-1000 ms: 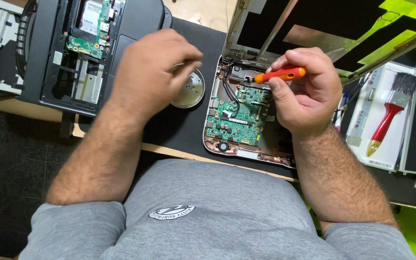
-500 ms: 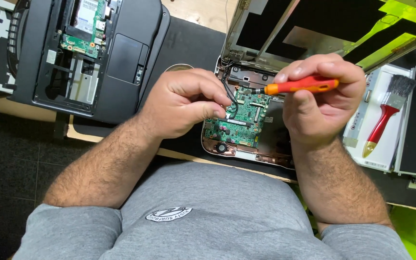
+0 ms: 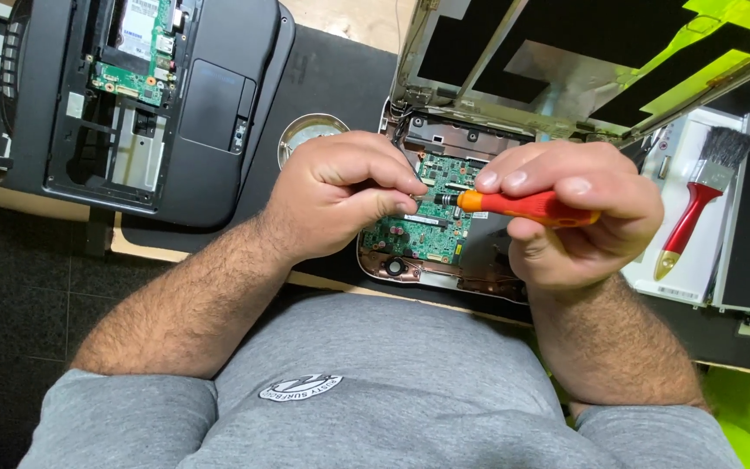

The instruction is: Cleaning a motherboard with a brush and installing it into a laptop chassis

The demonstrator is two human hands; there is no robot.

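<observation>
My right hand [image 3: 579,217] grips an orange-handled screwdriver [image 3: 523,207], held level with its metal tip pointing left. My left hand [image 3: 340,195] is closed, its fingertips pinched at the screwdriver's tip. Both hands hover over an opened small laptop [image 3: 440,234] with a green circuit board [image 3: 423,234] exposed and a copper-coloured rim at its near edge. Whether something small sits between my left fingers I cannot see.
A second dismantled black laptop [image 3: 175,104] lies at the far left. A round metal dish [image 3: 301,135] sits between the two machines. A red-handled brush [image 3: 700,200] rests on a white panel [image 3: 687,260] at the right. An open lid with yellow-green film [image 3: 609,61] stands behind.
My left hand moved right from the round dish to the screwdriver's tip. My right hand turned the screwdriver level and brought it a little toward me.
</observation>
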